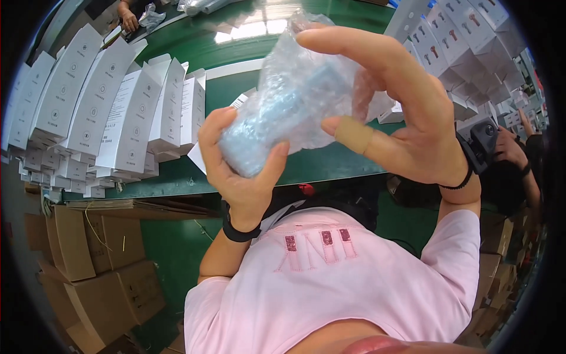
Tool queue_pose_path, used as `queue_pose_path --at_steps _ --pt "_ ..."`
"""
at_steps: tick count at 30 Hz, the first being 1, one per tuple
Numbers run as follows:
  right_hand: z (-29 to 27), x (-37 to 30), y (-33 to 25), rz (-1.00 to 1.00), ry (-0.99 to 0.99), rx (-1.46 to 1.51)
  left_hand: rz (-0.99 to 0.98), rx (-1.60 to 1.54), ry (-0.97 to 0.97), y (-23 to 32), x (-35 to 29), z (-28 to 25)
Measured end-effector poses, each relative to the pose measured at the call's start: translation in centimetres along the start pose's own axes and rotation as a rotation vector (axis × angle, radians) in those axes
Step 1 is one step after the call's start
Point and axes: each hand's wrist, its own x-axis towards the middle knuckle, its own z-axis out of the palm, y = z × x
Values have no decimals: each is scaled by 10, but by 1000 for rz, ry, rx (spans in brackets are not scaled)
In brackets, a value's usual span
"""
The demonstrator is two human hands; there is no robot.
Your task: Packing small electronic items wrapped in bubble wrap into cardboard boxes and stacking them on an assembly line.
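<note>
A clear bubble-wrap bag [295, 97] with something light blue inside is up in front of me, tilted, over the green table. The bag hides the exact kind of its contents. My left hand [239, 156] grips the bag's lower left end, thumb on the near side and fingers around the far side. At the upper right, my right hand [407, 106] curls around the loose plastic. Its index finger reaches over the bag's top edge, and other fingers show blurrily through or behind the plastic. A tan bandage [354, 134] wraps the right thumb.
White cartons [127, 121] stand in a row on stacked boxes at left. More white boxes [454, 41] are piled at right. Brown cardboard boxes [112, 277] sit below the green table [318, 165]. Other people's hands [127, 16] show at far left and at right [512, 147].
</note>
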Motion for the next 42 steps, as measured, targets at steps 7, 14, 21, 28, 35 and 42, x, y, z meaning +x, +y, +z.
queue_pose_path --at_steps 7,14,21,28,35,42 --pt "41 -17 1 -483 -8 -445 623 234 236 -22 11 -2" --pt "48 -6 3 -523 153 -320 673 428 280 -27 12 -20" --pt "37 -10 3 -466 75 -368 756 435 257 -26 15 -19" --pt "6 -16 13 -245 162 -397 587 233 195 -12 6 -22" --pt "18 -40 63 443 395 846 -138 -258 -484 8 -10 10" --pt "-57 -44 143 621 358 1058 -57 764 -851 -11 124 -16"
